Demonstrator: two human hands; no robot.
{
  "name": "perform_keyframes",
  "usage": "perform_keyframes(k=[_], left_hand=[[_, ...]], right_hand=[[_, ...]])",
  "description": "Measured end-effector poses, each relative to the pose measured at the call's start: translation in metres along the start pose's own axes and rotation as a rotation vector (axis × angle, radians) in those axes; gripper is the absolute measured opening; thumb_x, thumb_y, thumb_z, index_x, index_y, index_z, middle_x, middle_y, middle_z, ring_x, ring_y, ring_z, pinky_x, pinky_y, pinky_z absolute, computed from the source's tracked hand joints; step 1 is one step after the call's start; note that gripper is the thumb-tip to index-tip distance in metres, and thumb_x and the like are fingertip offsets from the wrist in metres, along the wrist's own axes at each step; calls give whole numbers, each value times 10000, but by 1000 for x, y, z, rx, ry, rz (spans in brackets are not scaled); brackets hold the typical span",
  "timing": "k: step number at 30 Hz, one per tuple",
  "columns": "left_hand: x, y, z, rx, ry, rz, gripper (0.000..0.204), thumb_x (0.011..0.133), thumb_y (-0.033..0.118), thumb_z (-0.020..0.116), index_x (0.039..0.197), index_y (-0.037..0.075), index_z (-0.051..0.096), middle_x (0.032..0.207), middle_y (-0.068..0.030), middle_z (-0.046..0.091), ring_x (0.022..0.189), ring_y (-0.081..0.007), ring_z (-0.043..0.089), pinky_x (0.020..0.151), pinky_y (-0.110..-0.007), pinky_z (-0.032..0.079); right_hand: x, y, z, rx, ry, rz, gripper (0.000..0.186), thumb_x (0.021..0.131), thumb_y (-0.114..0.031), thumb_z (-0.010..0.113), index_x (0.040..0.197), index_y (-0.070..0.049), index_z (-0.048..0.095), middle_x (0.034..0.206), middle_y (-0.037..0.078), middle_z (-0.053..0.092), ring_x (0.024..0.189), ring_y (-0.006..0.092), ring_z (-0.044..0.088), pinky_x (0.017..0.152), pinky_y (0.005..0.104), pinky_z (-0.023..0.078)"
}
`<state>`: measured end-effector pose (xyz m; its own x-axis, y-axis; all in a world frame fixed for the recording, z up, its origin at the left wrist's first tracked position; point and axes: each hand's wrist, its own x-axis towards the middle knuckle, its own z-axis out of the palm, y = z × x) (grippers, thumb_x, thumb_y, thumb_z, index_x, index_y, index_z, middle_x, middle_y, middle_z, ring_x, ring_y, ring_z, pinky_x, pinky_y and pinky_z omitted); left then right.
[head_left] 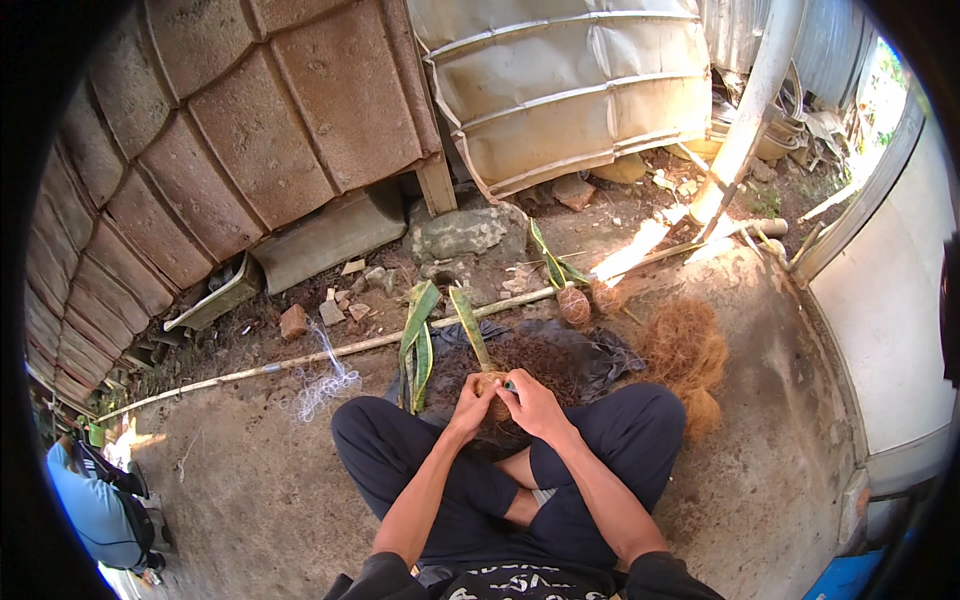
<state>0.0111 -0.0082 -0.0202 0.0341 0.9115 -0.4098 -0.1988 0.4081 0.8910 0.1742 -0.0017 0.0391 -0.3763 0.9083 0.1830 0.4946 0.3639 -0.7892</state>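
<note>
My left hand [474, 402] is closed around the near side of a small brown fibre ball [487, 381], from which an upright snake plant leaf [468, 326] rises. At the ball's right side, my right hand [535, 407] has its fingers pinched together. A small dark green thing [510, 386] shows at those fingertips, too small to name. Both hands meet above my crossed legs, over a heap of dark crumbly soil [525, 357] on a black plastic sheet [612, 355]. More snake plant leaves [420, 325] stand just left of the heap.
Loose coconut fibre [686, 345] lies to the right. Beyond the soil sit two wrapped balls, one string-bound [574, 306] with leaves. Tangled white string [328, 385] lies left, beside a long bamboo pole [365, 346]. A blue and black bag [105, 510] stands far left.
</note>
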Motion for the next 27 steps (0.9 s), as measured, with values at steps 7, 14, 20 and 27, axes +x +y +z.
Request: perform_keyframes(k=[7, 14, 20, 27], left_hand=[[-15, 22, 0, -287, -178, -38, 281, 969, 224, 568, 1199, 112, 451, 1103, -53, 551, 987, -158, 583, 806, -352, 521], [-6, 8, -8, -205, -105, 101, 309, 921, 85, 626, 1189, 75, 473, 1037, -45, 575, 950, -149, 592, 774, -296, 518], [-10, 17, -11, -205, -196, -60, 414, 938, 153, 619, 1315, 54, 480, 1129, -63, 605, 1009, -152, 597, 801, -293, 504], [-30, 39, 2, -189, -295, -134, 431, 982, 319, 563, 1329, 80, 475, 1217, -39, 576, 1042, -146, 586, 870, -323, 491]], right_hand=[[3, 8, -10, 111, 79, 36, 432, 862, -395, 684, 1001, -17, 528, 936, 166, 577, 852, 372, 612, 712, 426, 491], [4, 10, -11, 145, 66, 25, 516, 779, -407, 791, 917, 0, 506, 820, 169, 528, 724, 297, 525, 674, 396, 448], [5, 11, -14, 303, -61, 49, 475, 799, -398, 778, 959, -14, 548, 820, 154, 591, 765, 281, 603, 713, 389, 481], [4, 14, -18, 354, -95, 96, 469, 796, -404, 783, 922, -16, 552, 746, 103, 570, 702, 174, 538, 659, 353, 457]])
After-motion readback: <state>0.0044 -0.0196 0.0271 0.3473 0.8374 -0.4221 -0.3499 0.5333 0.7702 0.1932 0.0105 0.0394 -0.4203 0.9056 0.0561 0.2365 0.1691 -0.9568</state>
